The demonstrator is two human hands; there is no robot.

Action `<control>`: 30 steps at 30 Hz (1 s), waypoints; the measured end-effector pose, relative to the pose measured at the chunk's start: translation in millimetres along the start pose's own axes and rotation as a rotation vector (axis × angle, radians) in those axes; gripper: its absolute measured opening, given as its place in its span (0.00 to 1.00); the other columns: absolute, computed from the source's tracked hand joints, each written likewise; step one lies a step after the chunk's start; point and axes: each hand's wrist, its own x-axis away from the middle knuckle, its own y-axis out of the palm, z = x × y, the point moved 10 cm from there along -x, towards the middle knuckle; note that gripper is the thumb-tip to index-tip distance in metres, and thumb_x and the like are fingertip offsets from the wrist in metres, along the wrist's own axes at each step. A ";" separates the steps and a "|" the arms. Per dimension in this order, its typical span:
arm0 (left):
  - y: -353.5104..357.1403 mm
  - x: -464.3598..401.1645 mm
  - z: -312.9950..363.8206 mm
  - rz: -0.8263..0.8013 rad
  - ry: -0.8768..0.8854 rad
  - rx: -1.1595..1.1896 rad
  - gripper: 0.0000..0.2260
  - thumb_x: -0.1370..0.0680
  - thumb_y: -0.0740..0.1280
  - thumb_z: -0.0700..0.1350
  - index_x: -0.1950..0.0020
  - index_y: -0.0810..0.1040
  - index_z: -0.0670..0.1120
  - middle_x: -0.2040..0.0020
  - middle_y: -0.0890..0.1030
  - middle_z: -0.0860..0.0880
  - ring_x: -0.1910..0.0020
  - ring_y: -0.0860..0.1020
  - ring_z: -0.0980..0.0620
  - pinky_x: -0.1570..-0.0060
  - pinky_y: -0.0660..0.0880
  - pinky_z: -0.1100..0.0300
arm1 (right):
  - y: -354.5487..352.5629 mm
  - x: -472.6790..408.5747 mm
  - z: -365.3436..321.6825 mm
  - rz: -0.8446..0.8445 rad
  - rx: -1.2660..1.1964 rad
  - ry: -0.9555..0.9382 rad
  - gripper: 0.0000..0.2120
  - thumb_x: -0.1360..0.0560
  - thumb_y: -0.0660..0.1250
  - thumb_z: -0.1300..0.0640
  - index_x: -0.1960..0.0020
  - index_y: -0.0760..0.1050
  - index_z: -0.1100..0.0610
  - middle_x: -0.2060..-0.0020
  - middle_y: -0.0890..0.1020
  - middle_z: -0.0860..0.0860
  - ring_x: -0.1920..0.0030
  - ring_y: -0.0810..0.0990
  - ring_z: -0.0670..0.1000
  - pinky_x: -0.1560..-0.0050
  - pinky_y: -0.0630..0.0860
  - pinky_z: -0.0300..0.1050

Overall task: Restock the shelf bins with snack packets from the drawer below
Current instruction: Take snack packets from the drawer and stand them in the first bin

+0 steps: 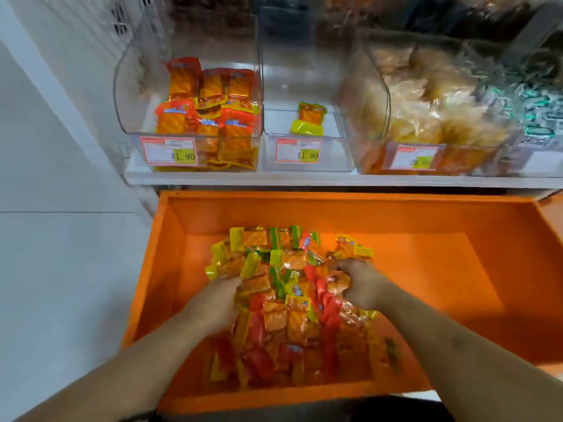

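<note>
Both hands are down in the orange drawer [182, 226], gathering: the left hand [217, 300] and right hand [362, 283] have fingers curled into the heap of snack packets [283, 296], gripping bunches. Next, I'd judge, lift the handful up to the near-empty middle bin [307, 153].

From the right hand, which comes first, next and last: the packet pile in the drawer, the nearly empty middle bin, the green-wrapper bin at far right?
Head view, from the right hand:
1. Packet pile: in the orange drawer; the hand is buried in it.
2. Middle bin: on the shelf straight above, holding only a few packets.
3. Green-wrapper bin: far right on the shelf, partly cut off by the frame.
</note>
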 end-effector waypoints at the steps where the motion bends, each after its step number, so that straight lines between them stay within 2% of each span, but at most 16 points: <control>1: 12.1 -3.6 -6.7 -0.040 -0.014 -0.018 0.14 0.23 0.71 0.48 0.37 0.78 0.53 0.36 0.78 0.50 0.33 0.77 0.49 0.40 0.70 0.62 | 6.4 -5.1 8.7 -0.010 0.019 0.012 0.33 0.29 0.70 0.61 0.26 0.73 0.43 0.29 0.77 0.50 0.32 0.78 0.55 0.35 0.76 0.45; 5: 46.2 -16.7 -30.1 -0.132 -0.051 -0.049 0.16 0.20 0.68 0.49 0.33 0.76 0.52 0.32 0.76 0.48 0.31 0.75 0.48 0.35 0.71 0.59 | 28.4 -34.2 23.6 0.000 0.031 -0.019 0.38 0.25 0.69 0.61 0.19 0.62 0.41 0.19 0.64 0.50 0.20 0.63 0.53 0.21 0.61 0.44; 8: 55.1 -26.5 -36.5 -0.169 -0.056 -0.095 0.16 0.21 0.68 0.48 0.34 0.76 0.51 0.33 0.73 0.50 0.32 0.74 0.49 0.35 0.70 0.59 | 46.7 -63.0 35.2 0.004 0.044 -0.032 0.41 0.23 0.69 0.58 0.17 0.54 0.40 0.17 0.57 0.47 0.17 0.55 0.53 0.18 0.56 0.51; 11: 60.2 -33.1 -42.6 -0.187 -0.059 -0.089 0.18 0.23 0.70 0.45 0.34 0.74 0.54 0.35 0.71 0.52 0.33 0.75 0.49 0.36 0.74 0.58 | 48.1 -76.5 31.1 0.024 0.136 -0.064 0.41 0.26 0.74 0.47 0.18 0.59 0.45 0.19 0.63 0.50 0.19 0.60 0.57 0.20 0.60 0.52; 13: 64.5 -32.8 -49.5 -0.207 -0.076 -0.104 0.23 0.25 0.71 0.43 0.31 0.72 0.53 0.32 0.69 0.51 0.31 0.74 0.48 0.35 0.74 0.58 | 42.9 -80.0 29.9 0.047 0.186 -0.051 0.40 0.28 0.76 0.46 0.20 0.63 0.46 0.22 0.67 0.50 0.21 0.61 0.60 0.22 0.62 0.55; 15: 66.5 -32.6 -56.2 -0.197 -0.098 -0.113 0.24 0.25 0.71 0.43 0.30 0.72 0.51 0.30 0.70 0.49 0.29 0.73 0.48 0.34 0.73 0.58 | 39.6 -78.4 31.1 0.044 0.244 -0.032 0.38 0.30 0.77 0.44 0.24 0.68 0.44 0.25 0.68 0.50 0.23 0.61 0.61 0.26 0.64 0.56; 18: 64.5 -32.6 -58.1 -0.175 -0.099 -0.137 0.16 0.27 0.71 0.43 0.41 0.75 0.53 0.39 0.75 0.50 0.37 0.76 0.48 0.40 0.76 0.56 | 35.0 -74.9 33.1 0.074 0.302 -0.033 0.26 0.33 0.79 0.42 0.39 0.74 0.44 0.33 0.72 0.50 0.31 0.66 0.57 0.35 0.68 0.52; 20: 63.2 -30.7 -58.1 -0.191 -0.105 -0.185 0.09 0.28 0.71 0.43 0.53 0.73 0.53 0.47 0.77 0.51 0.43 0.78 0.48 0.47 0.76 0.56 | 36.1 -74.3 36.6 0.069 0.295 -0.030 0.21 0.33 0.80 0.43 0.50 0.71 0.45 0.40 0.74 0.47 0.35 0.68 0.55 0.40 0.69 0.51; 22: 61.4 -29.3 -61.6 -0.182 -0.121 -0.182 0.13 0.29 0.73 0.43 0.60 0.70 0.54 0.52 0.77 0.53 0.48 0.78 0.50 0.53 0.76 0.56 | 37.8 -72.8 39.7 0.027 0.211 -0.011 0.19 0.32 0.80 0.49 0.57 0.68 0.47 0.49 0.78 0.47 0.41 0.75 0.54 0.47 0.71 0.47; 24: 58.1 -26.9 -65.9 -0.175 -0.135 -0.149 0.16 0.31 0.78 0.45 0.60 0.70 0.55 0.53 0.77 0.55 0.51 0.77 0.52 0.58 0.73 0.57 | 32.7 -70.2 41.1 0.009 0.116 0.007 0.17 0.31 0.79 0.54 0.59 0.69 0.48 0.55 0.81 0.48 0.50 0.81 0.55 0.53 0.77 0.48; 26: 47.5 -23.1 -66.9 -0.160 -0.152 -0.114 0.16 0.30 0.79 0.48 0.59 0.71 0.56 0.52 0.78 0.55 0.51 0.77 0.52 0.59 0.69 0.58 | 17.6 -63.6 32.8 0.035 0.098 -0.009 0.13 0.29 0.75 0.57 0.57 0.71 0.47 0.56 0.83 0.50 0.52 0.82 0.56 0.53 0.80 0.50; 28: 27.6 -20.1 -65.9 -0.108 -0.183 -0.042 0.15 0.29 0.80 0.49 0.58 0.72 0.57 0.51 0.80 0.53 0.51 0.79 0.51 0.59 0.70 0.59 | -6.5 -56.8 17.6 0.104 0.091 -0.039 0.11 0.27 0.72 0.58 0.60 0.71 0.45 0.58 0.84 0.50 0.53 0.83 0.56 0.55 0.80 0.50; 30: 0.6 -17.8 -59.7 -0.023 -0.202 0.075 0.14 0.30 0.81 0.48 0.57 0.76 0.56 0.53 0.81 0.54 0.51 0.81 0.51 0.58 0.72 0.61 | -33.6 -49.9 -2.0 0.160 0.004 -0.059 0.12 0.25 0.72 0.57 0.60 0.71 0.46 0.62 0.82 0.48 0.57 0.82 0.54 0.59 0.77 0.46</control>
